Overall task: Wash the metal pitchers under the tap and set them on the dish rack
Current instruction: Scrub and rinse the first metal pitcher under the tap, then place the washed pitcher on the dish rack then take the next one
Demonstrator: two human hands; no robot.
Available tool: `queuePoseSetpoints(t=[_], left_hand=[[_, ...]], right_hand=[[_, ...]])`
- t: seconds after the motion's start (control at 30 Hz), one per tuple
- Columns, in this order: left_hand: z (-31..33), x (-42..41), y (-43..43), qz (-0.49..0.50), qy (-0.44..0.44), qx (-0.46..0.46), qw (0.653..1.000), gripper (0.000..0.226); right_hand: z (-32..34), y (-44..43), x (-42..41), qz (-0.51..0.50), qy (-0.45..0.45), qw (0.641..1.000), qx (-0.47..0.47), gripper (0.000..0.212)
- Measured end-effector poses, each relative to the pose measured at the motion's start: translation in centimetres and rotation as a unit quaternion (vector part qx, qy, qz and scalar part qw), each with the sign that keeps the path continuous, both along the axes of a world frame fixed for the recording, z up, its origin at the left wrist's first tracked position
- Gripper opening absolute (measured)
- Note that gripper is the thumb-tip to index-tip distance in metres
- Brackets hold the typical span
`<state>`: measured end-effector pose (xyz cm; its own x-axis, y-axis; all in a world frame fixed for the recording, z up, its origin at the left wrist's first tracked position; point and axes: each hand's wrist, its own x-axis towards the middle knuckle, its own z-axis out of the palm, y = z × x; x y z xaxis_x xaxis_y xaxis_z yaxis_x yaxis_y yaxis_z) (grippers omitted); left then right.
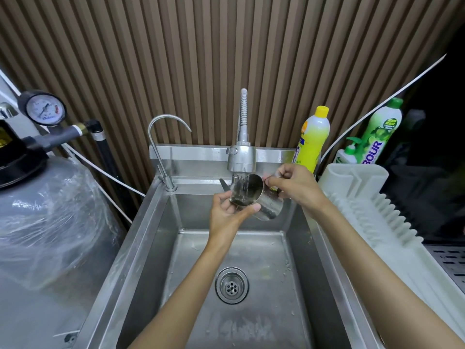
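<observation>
**Pitcher under running tap**

Over the stainless steel sink basin [156, 248], the left hand [226, 215] cups the rim of the shiny cylindrical metal pitcher [254, 197], fingers curled closed on it. Pitcher tilted, mouth leftward. The right hand [294, 185] pinches its handle side. Water falls from the chrome spray tap [241, 157] into it.

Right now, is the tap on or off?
On. Water streams from the tap into the tilted pitcher, held by the left hand and right hand.
</observation>
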<state>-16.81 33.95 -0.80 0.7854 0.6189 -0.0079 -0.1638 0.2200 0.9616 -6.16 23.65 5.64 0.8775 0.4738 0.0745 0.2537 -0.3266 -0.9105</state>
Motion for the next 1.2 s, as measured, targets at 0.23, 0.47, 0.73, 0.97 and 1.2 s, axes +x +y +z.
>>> queuePoseSetpoints(t=[0.23,0.47,0.73,0.97,1.2], left_hand=[[1.9,0.1,-0.6,0.147,-0.056,0.110,0.981,0.060],[2.3,-1.2,1.2,0.113,-0.016,0.353,0.929,0.038],[-4.7,-1.7,1.7,-0.007,0.163,0.367,0.916,0.049],[-12.9,-6.1,4.9,-0.125,0.333,0.392,0.849,0.036],[-14.4,-7.0,4.9,-0.194,0.399,0.378,0.813,0.043]], right_hand=[[0.2,2.0,0.6,0.081,0.170,0.964,0.189,0.027],[-3.9,4.6,-0.6,0.098,0.337,0.880,0.320,0.029],[-8.0,6.6,-2.4,0.043,0.278,0.947,0.157,0.030],[-16.7,3.2,-3.7,0.017,0.355,0.934,0.041,0.026],[-19.3,2.5,-5.6,0.056,0.387,0.918,-0.062,0.015]])
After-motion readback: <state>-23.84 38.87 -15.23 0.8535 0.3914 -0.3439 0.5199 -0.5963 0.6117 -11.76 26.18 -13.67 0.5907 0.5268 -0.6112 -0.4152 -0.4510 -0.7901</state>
